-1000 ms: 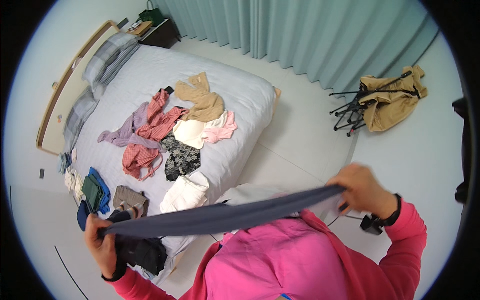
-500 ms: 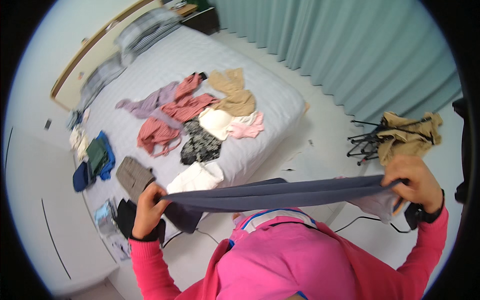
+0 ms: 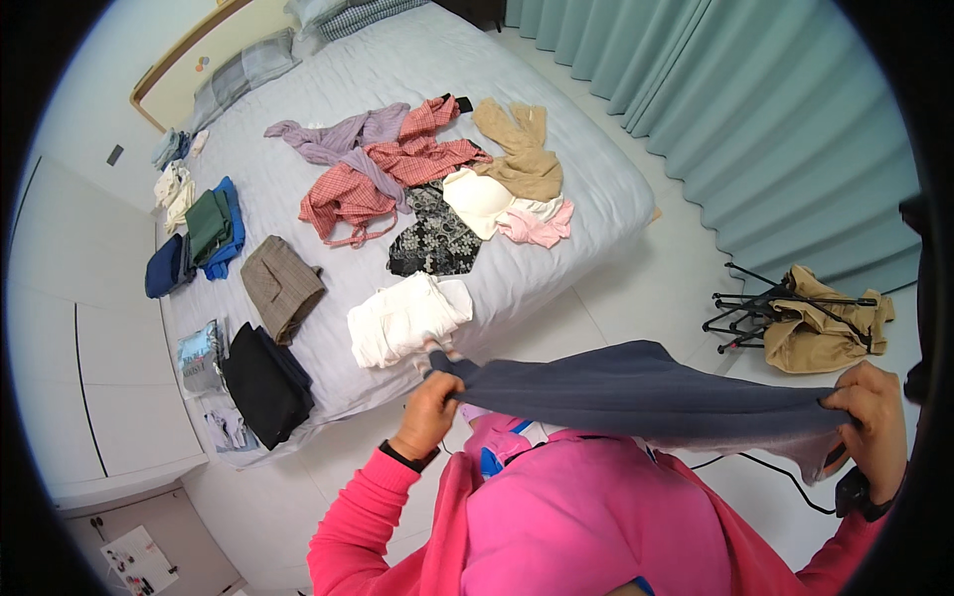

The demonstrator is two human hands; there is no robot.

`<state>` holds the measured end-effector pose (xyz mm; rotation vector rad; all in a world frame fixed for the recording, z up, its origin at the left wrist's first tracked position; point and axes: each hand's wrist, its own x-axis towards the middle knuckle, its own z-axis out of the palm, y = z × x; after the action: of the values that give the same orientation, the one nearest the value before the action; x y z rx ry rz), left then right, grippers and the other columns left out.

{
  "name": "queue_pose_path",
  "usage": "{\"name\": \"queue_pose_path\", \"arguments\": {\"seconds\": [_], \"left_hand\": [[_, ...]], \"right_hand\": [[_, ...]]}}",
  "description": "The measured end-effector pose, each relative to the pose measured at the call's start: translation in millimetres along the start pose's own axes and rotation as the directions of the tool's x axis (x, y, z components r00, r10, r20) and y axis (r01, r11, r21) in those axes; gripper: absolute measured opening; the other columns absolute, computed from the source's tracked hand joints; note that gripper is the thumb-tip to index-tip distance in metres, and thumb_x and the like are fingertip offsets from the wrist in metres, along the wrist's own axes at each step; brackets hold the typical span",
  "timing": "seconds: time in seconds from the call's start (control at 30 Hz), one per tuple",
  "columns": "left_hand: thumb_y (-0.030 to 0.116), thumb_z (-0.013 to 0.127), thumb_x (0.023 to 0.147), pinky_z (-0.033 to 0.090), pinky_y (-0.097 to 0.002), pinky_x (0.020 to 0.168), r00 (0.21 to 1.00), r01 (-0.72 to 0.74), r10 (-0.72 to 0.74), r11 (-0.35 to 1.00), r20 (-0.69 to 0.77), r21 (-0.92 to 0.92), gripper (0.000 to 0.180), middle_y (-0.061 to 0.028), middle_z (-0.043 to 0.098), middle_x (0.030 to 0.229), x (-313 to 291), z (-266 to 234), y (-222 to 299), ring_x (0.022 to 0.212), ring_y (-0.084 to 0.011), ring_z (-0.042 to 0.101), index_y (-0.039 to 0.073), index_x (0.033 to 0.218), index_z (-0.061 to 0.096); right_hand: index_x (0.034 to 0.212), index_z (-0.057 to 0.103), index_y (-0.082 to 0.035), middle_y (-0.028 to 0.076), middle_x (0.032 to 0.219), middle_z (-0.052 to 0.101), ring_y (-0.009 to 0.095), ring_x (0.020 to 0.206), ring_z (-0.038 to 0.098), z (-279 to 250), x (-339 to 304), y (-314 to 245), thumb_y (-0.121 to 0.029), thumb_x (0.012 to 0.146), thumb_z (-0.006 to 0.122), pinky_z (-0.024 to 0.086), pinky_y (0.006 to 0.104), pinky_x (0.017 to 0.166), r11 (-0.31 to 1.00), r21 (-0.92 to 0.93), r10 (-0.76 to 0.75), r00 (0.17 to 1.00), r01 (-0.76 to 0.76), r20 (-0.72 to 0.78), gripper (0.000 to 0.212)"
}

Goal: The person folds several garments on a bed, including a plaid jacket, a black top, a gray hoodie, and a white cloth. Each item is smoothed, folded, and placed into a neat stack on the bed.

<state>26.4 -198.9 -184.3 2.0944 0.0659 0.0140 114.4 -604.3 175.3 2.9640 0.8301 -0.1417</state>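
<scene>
Stretching the dark blue garment (image 3: 646, 392) between both hands, you are holding it in front of your chest, near the bed (image 3: 596, 189). Left hand (image 3: 429, 409) and right hand (image 3: 873, 417) are pinching its ends, fingers closed on cloth. I judge the fold is only beginning; next it is needing the two ends brought together evenly. A shiny plastic packet (image 3: 201, 356) is lying at the bed's corner beside the folded black clothes (image 3: 263, 382).

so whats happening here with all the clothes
A person in a pink top stands by the bed and holds a dark blue-grey garment stretched out flat between both hands, the left hand gripping one end and the right hand the other. On the bed lie loose clothes in a heap, a folded white piece, and folded dark items along the edge.
</scene>
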Motion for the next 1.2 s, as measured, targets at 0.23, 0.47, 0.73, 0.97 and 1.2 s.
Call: {"name": "queue_pose_path", "arguments": {"seconds": [0.23, 0.47, 0.73, 0.97, 1.2], "left_hand": [[-0.005, 0.058, 0.075, 0.047, -0.0361, 0.071, 0.984, 0.057, -0.034, 0.990, 0.174, -0.131, 0.016, -0.0148, 0.058, 0.083, -29.2, 52.2, -18.5, 0.079, -0.0350, 0.058, 0.003, 0.089, 0.061], [-0.001, 0.057, 0.083, 0.047, -0.0263, 0.056, 0.942, 0.336, -0.304, 0.865, 0.144, -0.372, 0.009, -0.0091, 0.064, 0.075, 4.8, 9.3, -21.7, 0.060, -0.0137, 0.059, 0.001, 0.092, 0.057], [-0.007, 0.051, 0.086, 0.044, -0.0209, 0.063, 0.960, -0.110, -0.009, 0.907, -0.279, -0.407, 0.011, -0.0016, 0.054, 0.077, 73.8, -110.6, 39.4, 0.068, -0.0083, 0.054, 0.004, 0.088, 0.050], [-0.009, 0.046, 0.087, 0.043, -0.0196, 0.072, 0.904, -0.250, 0.155, 0.948, -0.398, -0.197, 0.015, -0.0007, 0.052, 0.091, 92.7, -149.6, 66.5, 0.078, -0.0070, 0.052, 0.003, 0.094, 0.049], [0.005, 0.052, 0.089, 0.039, -0.0242, 0.084, 0.707, -0.333, 0.278, 0.942, -0.650, 0.041, 0.011, -0.0038, 0.052, 0.095, 58.6, -193.3, 63.7, 0.088, -0.0115, 0.049, 0.002, 0.099, 0.051]], "right_hand": [[0.077, 0.063, -0.004, 0.008, 0.076, 0.057, 0.025, 0.068, 0.056, -26.5, -2.8, -29.4, -0.013, 0.060, 0.072, 0.038, 0.0350, 0.064, 0.997, -0.056, -0.053, 0.996, 0.057, 0.072, 0.022], [0.074, 0.064, -0.001, 0.010, 0.071, 0.058, 0.027, 0.058, 0.058, -18.5, -2.3, -6.3, -0.036, 0.062, 0.078, 0.044, 0.0325, 0.051, 0.990, 0.096, -0.103, 0.993, 0.107, -0.051, 0.040], [0.081, 0.062, -0.002, 0.009, 0.074, 0.057, 0.025, 0.069, 0.056, 26.3, 2.4, 23.3, 0.000, 0.058, 0.070, 0.044, 0.0317, 0.061, 0.942, 0.323, 0.177, 0.956, -0.096, -0.232, 0.025], [0.081, 0.061, -0.004, 0.005, 0.067, 0.058, 0.017, 0.060, 0.058, 12.6, -17.0, 20.0, -0.002, 0.068, 0.071, 0.042, 0.0268, 0.053, 0.708, 0.597, 0.305, 0.926, -0.377, 0.224, 0.016], [0.097, 0.068, -0.009, 0.007, 0.078, 0.064, 0.016, 0.064, 0.062, -29.9, -24.2, 8.7, -0.019, 0.084, 0.066, 0.047, 0.0272, 0.052, 0.648, 0.658, -0.611, 0.778, 0.383, 0.150, 0.016]]}}
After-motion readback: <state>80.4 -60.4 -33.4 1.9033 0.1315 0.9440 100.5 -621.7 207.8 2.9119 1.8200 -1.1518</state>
